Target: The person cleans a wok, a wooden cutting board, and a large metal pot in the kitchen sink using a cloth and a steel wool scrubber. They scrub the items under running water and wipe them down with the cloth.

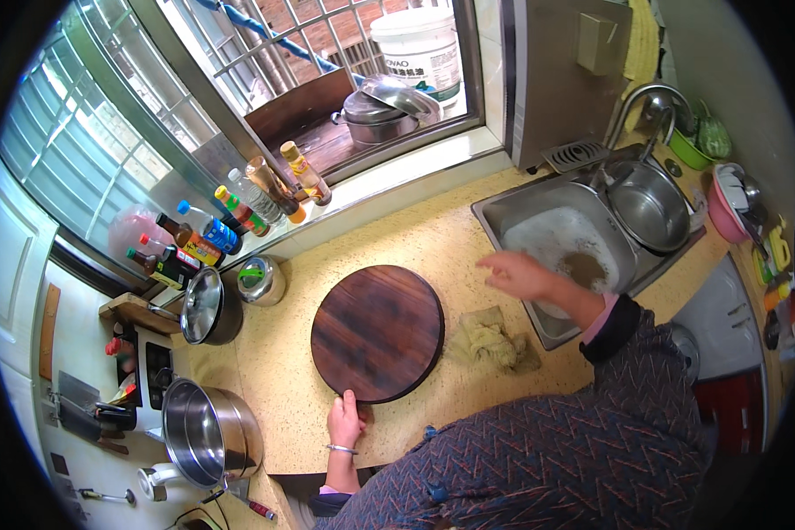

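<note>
A round, dark wooden cutting board [377,331] is on the speckled yellow countertop [291,424]. My left hand [346,421] holds the near edge of this board, thumb on top, other fingers partly hidden below the rim. My right hand [520,275] is held in the air by the left edge of the stainless steel sink [487,212], fingers apart and holding nothing. Between the board and the sink lies a crumpled, damp-looking yellowish cloth [493,341]. Foamy, cloudy water [556,232] stands in the sink's left basin.
A steel pot [649,205] sits over the right basin under the faucet [649,93]. Several bottles [238,212] line the windowsill. At left are a lidded pot [209,308], a metal canister [262,281] and a large steel pot [212,430].
</note>
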A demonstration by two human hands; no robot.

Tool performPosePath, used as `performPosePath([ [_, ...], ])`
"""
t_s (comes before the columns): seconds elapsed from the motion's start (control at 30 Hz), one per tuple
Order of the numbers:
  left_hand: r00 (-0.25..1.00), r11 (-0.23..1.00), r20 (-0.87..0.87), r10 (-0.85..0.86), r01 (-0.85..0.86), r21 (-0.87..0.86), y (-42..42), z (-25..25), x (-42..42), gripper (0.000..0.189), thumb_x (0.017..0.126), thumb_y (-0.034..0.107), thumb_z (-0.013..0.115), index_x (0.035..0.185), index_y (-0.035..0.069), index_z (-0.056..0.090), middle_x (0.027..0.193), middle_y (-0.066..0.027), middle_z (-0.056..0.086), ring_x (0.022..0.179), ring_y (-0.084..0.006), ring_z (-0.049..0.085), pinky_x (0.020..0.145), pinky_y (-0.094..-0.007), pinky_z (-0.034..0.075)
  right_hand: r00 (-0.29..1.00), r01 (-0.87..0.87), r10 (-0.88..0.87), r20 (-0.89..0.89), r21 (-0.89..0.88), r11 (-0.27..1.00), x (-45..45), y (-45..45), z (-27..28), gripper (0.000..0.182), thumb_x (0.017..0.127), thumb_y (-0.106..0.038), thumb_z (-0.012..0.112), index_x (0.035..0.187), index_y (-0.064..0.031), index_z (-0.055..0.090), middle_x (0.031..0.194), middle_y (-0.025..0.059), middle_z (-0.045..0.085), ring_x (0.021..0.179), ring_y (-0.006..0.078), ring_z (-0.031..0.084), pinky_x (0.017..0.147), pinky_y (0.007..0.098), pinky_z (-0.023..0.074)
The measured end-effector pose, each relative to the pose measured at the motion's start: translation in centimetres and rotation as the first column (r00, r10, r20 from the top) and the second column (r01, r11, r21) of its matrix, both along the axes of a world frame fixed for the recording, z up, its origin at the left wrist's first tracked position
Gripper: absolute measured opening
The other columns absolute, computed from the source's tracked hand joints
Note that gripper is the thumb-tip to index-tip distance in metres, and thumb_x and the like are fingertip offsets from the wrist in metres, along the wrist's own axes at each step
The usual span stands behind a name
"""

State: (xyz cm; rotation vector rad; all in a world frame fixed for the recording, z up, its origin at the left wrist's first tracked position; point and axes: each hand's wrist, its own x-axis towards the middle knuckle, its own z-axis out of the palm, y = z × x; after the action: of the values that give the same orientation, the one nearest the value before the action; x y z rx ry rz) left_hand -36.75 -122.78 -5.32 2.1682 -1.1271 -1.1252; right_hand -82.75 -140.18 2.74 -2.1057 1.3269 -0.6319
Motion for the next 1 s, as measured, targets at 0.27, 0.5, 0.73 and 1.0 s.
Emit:
performPosePath([
  [0.27,0.841,0.871,0.490,0.230,0.047,-0.490,2.6,-1.5,0.6,0.031,0.088,0.019,0.068,0.114,0.004,0.061,0.109,-0.0169,0.061,0.104,-0.0352,0.057,0.093,-0.0439,0.045,0.909,0.002,-0.112,0.402,0.265,0.964,-2.1,-14.6,0.3,0.039,0.099,-0.019,0.057,0.136,-0.0072,0.054,0.115,0.0019,0.063,0.098,0.0112,0.060,0.076,0.0270,0.0498],
  [0.5,0.668,0.885,0.654,0.353,-0.012,-0.466,4.6,-1.7,-2.2,0.045,0.081,0.013,0.071,0.123,0.008,0.058,0.132,-0.0145,0.051,0.122,-0.0352,0.047,0.103,-0.0475,0.039,0.877,-0.150,-0.058,0.476,0.386,0.910,4.3,-20.8,0.8,0.039,0.099,-0.021,0.058,0.135,-0.0054,0.053,0.112,0.0027,0.062,0.092,0.0083,0.060,0.070,0.0225,0.0487],
  [0.73,0.653,0.909,0.673,0.348,-0.059,-0.413,4.0,-0.8,-3.0,0.042,0.085,0.018,0.064,0.125,0.007,0.057,0.134,-0.0123,0.050,0.125,-0.0339,0.045,0.104,-0.0489,0.037,0.894,-0.271,0.048,0.446,0.452,0.850,9.8,-19.9,-1.6,0.038,0.099,-0.021,0.059,0.133,-0.0040,0.053,0.108,0.0025,0.065,0.091,0.0101,0.063,0.071,0.0237,0.0504],
  [1.0,0.671,0.896,0.646,0.365,-0.065,-0.439,4.1,-0.8,-2.5,0.043,0.084,0.017,0.064,0.125,0.006,0.056,0.134,-0.0139,0.049,0.125,-0.0345,0.045,0.105,-0.0483,0.036,0.895,-0.350,0.117,0.430,0.514,0.783,11.5,-17.4,-2.4,0.031,0.098,-0.017,0.059,0.125,-0.0028,0.058,0.106,0.0049,0.067,0.089,0.0122,0.064,0.071,0.0250,0.0513],
])
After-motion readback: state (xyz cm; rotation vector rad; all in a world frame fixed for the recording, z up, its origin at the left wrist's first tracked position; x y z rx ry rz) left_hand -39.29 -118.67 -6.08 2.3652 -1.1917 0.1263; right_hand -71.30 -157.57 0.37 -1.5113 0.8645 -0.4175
